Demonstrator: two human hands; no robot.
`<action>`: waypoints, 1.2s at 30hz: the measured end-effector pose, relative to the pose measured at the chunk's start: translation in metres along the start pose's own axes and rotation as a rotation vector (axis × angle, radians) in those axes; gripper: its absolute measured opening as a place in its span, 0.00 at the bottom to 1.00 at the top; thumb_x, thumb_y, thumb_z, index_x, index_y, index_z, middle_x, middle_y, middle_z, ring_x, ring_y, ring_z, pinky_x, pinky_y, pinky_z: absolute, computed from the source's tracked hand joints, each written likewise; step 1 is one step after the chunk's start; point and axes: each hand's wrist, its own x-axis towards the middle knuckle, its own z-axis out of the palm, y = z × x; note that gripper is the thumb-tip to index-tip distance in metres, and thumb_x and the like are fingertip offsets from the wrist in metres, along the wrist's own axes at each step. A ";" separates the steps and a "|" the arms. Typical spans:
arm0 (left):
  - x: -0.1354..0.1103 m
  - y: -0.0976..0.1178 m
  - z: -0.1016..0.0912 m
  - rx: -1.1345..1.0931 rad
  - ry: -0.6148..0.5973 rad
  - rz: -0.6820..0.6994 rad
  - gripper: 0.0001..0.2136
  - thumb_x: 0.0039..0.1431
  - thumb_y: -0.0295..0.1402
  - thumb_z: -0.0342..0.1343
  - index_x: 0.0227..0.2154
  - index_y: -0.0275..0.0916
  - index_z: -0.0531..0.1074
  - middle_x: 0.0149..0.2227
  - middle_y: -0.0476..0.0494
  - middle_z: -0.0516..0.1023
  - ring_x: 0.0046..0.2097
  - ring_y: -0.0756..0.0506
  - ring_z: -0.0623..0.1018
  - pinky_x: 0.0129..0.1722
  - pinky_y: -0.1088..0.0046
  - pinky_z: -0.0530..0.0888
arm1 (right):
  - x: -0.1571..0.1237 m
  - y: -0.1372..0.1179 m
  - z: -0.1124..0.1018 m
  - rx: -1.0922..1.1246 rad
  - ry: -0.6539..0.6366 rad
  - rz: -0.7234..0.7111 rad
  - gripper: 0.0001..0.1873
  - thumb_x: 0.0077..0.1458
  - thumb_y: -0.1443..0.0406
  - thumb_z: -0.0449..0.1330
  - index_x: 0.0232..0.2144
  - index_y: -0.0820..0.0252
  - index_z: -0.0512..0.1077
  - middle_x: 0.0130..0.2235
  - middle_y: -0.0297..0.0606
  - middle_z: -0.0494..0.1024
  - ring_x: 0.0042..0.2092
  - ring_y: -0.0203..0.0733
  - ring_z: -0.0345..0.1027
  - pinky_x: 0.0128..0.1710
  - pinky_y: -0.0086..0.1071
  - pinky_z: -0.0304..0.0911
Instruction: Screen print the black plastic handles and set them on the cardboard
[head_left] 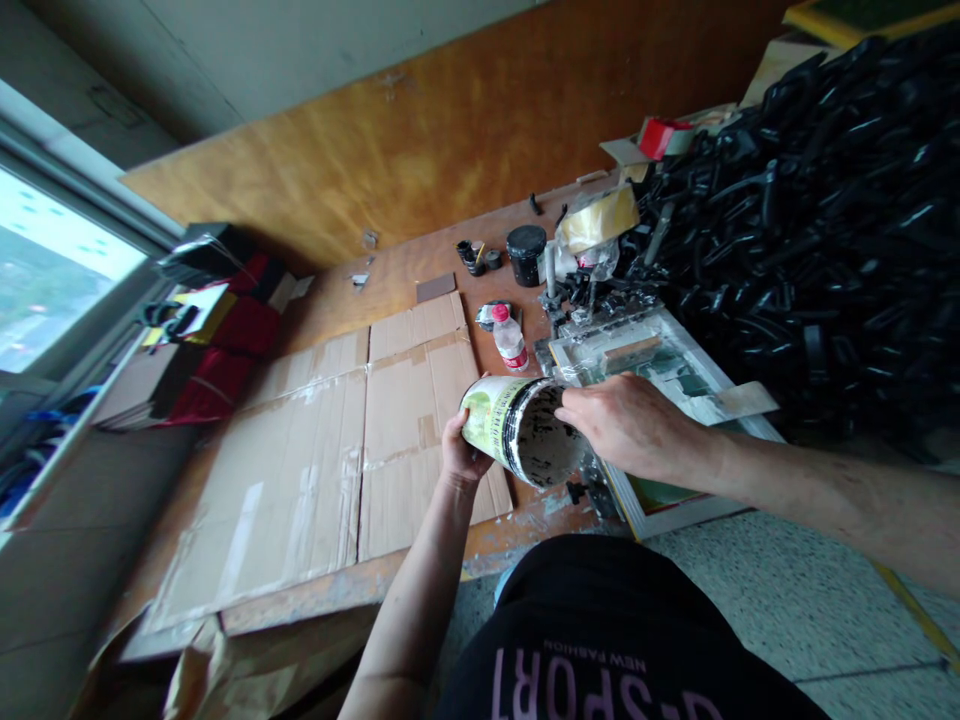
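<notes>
My left hand (460, 452) grips the side of a tub (491, 418) with a green and white label. The tub is tilted on its side with its mouth toward the right, and black smears streak its pale inside and rim. At that rim is my right hand (630, 420), its fingers pinched together; whatever they hold, if anything, is hidden. Just behind the tub stands a clear plastic bottle (511, 345) with a red cap. Beneath my right forearm lies a screen-printing frame (660, 320) with a green mesh.
Flattened cardboard (300, 470) covers the table's left part. A black lidded tub (526, 258) and small black pots (472, 258) stand farther back. A large heap of black plastic parts (825, 230) fills the right. Stacked boxes (232, 330) sit by the window.
</notes>
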 end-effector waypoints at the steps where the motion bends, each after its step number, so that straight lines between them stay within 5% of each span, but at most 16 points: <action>1: 0.001 0.000 0.000 0.001 0.001 -0.019 0.31 0.46 0.42 0.60 0.55 0.37 0.69 0.47 0.39 0.79 0.54 0.35 0.74 0.57 0.58 0.68 | -0.001 0.002 0.002 0.023 -0.012 0.028 0.14 0.61 0.67 0.53 0.26 0.64 0.73 0.24 0.40 0.76 0.24 0.35 0.63 0.26 0.31 0.47; 9: 0.005 -0.001 -0.003 0.022 0.024 -0.080 0.31 0.45 0.43 0.62 0.54 0.36 0.70 0.46 0.38 0.80 0.50 0.33 0.77 0.54 0.56 0.70 | -0.009 0.020 0.011 0.352 -0.061 0.222 0.18 0.59 0.67 0.55 0.17 0.62 0.65 0.16 0.27 0.59 0.21 0.30 0.51 0.26 0.29 0.45; 14: 0.007 -0.005 -0.003 0.028 -0.008 -0.095 0.31 0.47 0.43 0.60 0.55 0.36 0.70 0.46 0.37 0.80 0.52 0.33 0.76 0.54 0.55 0.71 | -0.014 0.032 0.027 0.628 -0.067 0.352 0.18 0.56 0.64 0.55 0.16 0.61 0.65 0.16 0.29 0.61 0.22 0.31 0.54 0.25 0.28 0.46; 20: 0.007 -0.007 0.006 0.020 0.031 0.003 0.28 0.45 0.44 0.61 0.51 0.37 0.73 0.45 0.39 0.80 0.52 0.33 0.76 0.54 0.57 0.71 | -0.031 0.029 0.053 1.357 -0.121 0.708 0.17 0.49 0.56 0.61 0.18 0.61 0.65 0.12 0.21 0.50 0.15 0.26 0.38 0.16 0.26 0.33; 24: 0.004 -0.011 0.010 -0.007 0.027 0.031 0.28 0.47 0.42 0.62 0.52 0.38 0.72 0.47 0.40 0.80 0.50 0.38 0.78 0.52 0.63 0.72 | -0.044 0.033 0.069 1.679 -0.108 0.802 0.16 0.45 0.56 0.65 0.20 0.61 0.66 0.12 0.19 0.50 0.14 0.24 0.37 0.14 0.24 0.31; 29: 0.003 -0.022 0.007 -0.093 0.045 0.060 0.23 0.51 0.40 0.59 0.51 0.40 0.73 0.48 0.42 0.79 0.48 0.42 0.78 0.50 0.66 0.73 | -0.062 0.045 0.076 1.780 -0.005 0.827 0.18 0.43 0.55 0.66 0.19 0.62 0.67 0.10 0.20 0.52 0.13 0.23 0.37 0.14 0.23 0.32; 36: 0.003 -0.030 -0.005 -0.154 0.206 0.053 0.19 0.51 0.41 0.59 0.45 0.38 0.76 0.40 0.44 0.82 0.41 0.42 0.80 0.44 0.65 0.76 | -0.107 0.070 0.058 1.681 0.209 0.922 0.20 0.41 0.52 0.68 0.19 0.62 0.68 0.11 0.20 0.51 0.14 0.23 0.38 0.15 0.24 0.33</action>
